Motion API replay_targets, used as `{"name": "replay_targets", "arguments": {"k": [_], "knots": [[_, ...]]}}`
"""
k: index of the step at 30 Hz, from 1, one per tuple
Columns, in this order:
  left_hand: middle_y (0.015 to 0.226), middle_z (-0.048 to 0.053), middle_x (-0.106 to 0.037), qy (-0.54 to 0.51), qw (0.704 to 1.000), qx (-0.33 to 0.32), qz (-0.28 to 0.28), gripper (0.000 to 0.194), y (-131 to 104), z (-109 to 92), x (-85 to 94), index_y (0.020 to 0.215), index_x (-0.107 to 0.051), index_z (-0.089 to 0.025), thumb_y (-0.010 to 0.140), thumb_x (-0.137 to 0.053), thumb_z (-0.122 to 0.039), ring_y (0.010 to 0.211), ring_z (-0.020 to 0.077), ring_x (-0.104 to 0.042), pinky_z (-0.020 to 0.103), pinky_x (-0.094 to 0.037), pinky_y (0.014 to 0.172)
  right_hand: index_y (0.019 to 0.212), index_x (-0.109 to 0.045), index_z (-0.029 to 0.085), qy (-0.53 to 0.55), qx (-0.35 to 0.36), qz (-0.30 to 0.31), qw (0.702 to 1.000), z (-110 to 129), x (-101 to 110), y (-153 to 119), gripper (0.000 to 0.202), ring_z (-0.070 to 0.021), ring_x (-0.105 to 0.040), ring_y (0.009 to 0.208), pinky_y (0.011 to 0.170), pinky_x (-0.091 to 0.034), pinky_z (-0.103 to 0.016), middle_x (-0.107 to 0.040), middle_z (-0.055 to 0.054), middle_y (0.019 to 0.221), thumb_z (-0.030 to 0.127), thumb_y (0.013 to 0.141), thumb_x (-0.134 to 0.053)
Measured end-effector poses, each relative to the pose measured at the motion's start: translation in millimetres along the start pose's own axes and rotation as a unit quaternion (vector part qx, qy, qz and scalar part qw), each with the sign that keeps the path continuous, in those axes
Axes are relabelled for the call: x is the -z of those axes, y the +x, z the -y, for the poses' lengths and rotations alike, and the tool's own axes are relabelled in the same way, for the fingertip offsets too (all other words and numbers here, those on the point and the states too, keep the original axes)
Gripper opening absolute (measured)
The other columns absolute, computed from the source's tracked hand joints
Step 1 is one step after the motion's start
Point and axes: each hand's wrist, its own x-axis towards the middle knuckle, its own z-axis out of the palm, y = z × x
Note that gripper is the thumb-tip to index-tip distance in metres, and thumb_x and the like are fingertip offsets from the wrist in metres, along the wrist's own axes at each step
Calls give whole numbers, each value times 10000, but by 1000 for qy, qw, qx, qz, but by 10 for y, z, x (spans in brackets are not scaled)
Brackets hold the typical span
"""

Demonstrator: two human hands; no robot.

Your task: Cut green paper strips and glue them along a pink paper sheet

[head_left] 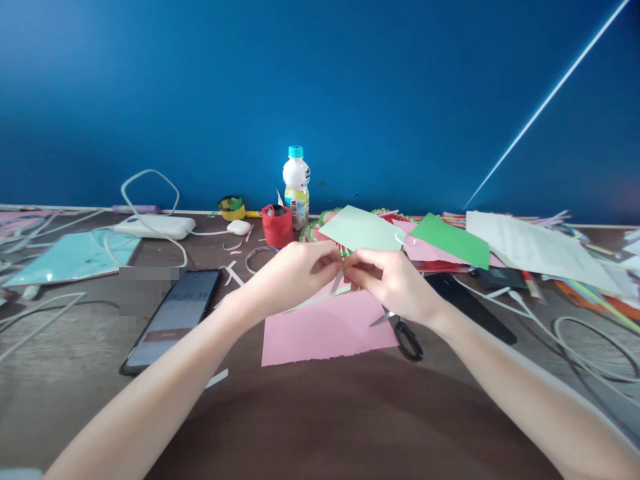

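My left hand [311,272] and my right hand [381,283] meet above a pink sheet of paper [320,337], fingertips pinched close together. Between them is a narrow pale paper strip [337,285], its end hanging down from the fingers. Part of the strip is hidden behind the fingertips. A light strip of paper lies along the top of the pink sheet. Scissors [410,340] with black handles rest at the sheet's right edge, partly under my right hand. Beyond my hands lies a pale green sheet [363,229].
A phone [175,320] lies at left, a dark phone-like slab [470,307] at right. Behind stand a bottle [297,190] and a red container [277,227]. White cables [585,340] loop on both sides. Papers [540,243] pile at back right; paper scraps lie about.
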Motion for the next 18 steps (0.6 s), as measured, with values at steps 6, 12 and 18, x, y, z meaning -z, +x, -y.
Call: {"name": "replay_targets", "arguments": {"k": [6, 12, 18], "knots": [[724, -2, -655, 39, 999, -37, -2, 168, -11, -35, -12, 724, -602, -187, 800, -455, -211, 632, 119, -552, 225, -356, 556, 750, -608, 154, -51, 32, -6, 998, 19, -4, -20, 152, -108, -528, 561, 536, -407, -239, -580, -2, 617, 181, 839, -487], [658, -23, -600, -53, 998, -36, 2, 165, -23, -21, -33, 678, -561, -180, 791, -441, -184, 616, 102, -512, 208, -368, 561, 695, -578, 167, -91, 97, -37, 990, 57, -20, -32, 160, -103, -475, 569, 531, -377, -237, -544, 4, 627, 137, 819, -483], [646, -27, -567, -169, 985, -7, 24, 152, -14, -37, -28, 659, -542, -164, 784, -456, -179, 624, 98, -499, 204, -374, 566, 684, -539, 180, -110, 170, -69, 977, 80, -46, -50, 170, -97, -423, 548, 507, -356, -236, -463, 13, 610, 94, 809, -463]]}}
